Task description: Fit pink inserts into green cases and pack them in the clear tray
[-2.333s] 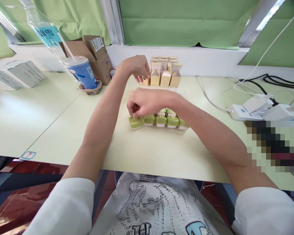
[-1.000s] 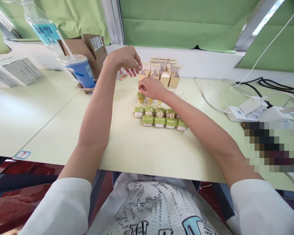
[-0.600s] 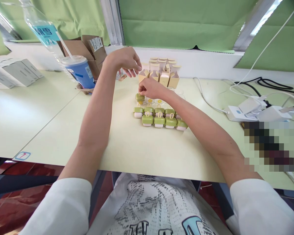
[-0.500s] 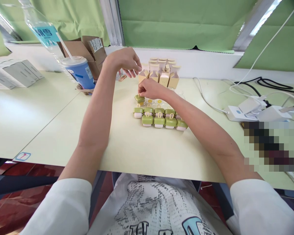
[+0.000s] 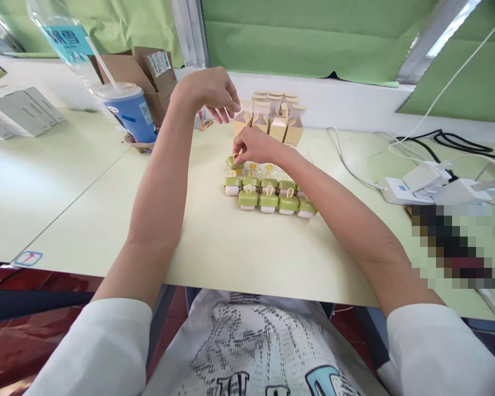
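Your right hand (image 5: 253, 146) pinches the loop of a small green case (image 5: 233, 161) at the centre of the frame, just behind two rows of green cases (image 5: 268, 197) on the worktop (image 5: 86, 198). Your left hand (image 5: 210, 93) hovers above it, fingers loose and empty, beside the beige boxes (image 5: 278, 124).

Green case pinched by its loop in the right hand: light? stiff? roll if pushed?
Probably light: the right hand tilts the green case by a fingertip pinch on its loop. Likely rigid, since it keeps its boxy shape while tilted. Flat white bases on the rows of cases suggest sliding, not rolling, when pushed.
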`<state>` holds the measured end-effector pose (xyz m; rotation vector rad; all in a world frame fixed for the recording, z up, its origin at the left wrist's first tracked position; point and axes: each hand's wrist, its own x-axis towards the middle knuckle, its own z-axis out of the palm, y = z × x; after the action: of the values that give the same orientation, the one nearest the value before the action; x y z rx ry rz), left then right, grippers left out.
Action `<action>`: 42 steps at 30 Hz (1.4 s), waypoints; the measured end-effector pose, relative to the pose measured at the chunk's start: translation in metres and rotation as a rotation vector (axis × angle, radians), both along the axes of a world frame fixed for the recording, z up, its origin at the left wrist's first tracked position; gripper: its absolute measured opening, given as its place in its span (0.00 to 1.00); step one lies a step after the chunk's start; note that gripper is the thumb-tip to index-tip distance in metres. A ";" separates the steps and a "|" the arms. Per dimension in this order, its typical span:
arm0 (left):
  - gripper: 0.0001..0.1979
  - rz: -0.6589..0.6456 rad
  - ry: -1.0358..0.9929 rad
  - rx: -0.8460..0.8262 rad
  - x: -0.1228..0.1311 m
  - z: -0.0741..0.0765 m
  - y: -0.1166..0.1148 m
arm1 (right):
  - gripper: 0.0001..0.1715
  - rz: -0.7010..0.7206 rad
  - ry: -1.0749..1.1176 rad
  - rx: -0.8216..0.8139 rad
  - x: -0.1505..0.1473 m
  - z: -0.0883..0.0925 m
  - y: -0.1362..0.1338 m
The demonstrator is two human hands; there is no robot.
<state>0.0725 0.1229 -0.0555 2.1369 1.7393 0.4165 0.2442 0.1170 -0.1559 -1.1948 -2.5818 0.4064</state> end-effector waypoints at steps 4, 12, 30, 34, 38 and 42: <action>0.09 0.002 -0.008 0.000 -0.001 0.000 0.002 | 0.06 -0.030 0.008 0.002 0.001 -0.002 0.001; 0.11 -0.051 -0.116 0.179 -0.002 0.001 0.000 | 0.24 0.023 0.009 0.048 0.008 -0.009 0.005; 0.33 -0.343 -0.344 0.480 0.034 0.023 -0.051 | 0.45 0.000 1.012 0.241 0.101 0.083 -0.022; 0.37 -0.427 -0.405 0.518 0.024 0.020 -0.041 | 0.44 -0.021 0.890 0.319 0.100 0.088 -0.030; 0.31 -0.434 -0.458 0.475 0.024 0.022 -0.041 | 0.41 -0.012 0.912 0.338 0.098 0.089 -0.029; 0.20 -0.394 -0.451 0.316 0.032 0.026 -0.049 | 0.41 -0.065 0.939 0.261 0.095 0.088 -0.029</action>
<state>0.1049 0.0739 -0.0291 2.2908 1.0321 1.0179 0.3390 0.0880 -0.0675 -0.7297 -1.7113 0.4541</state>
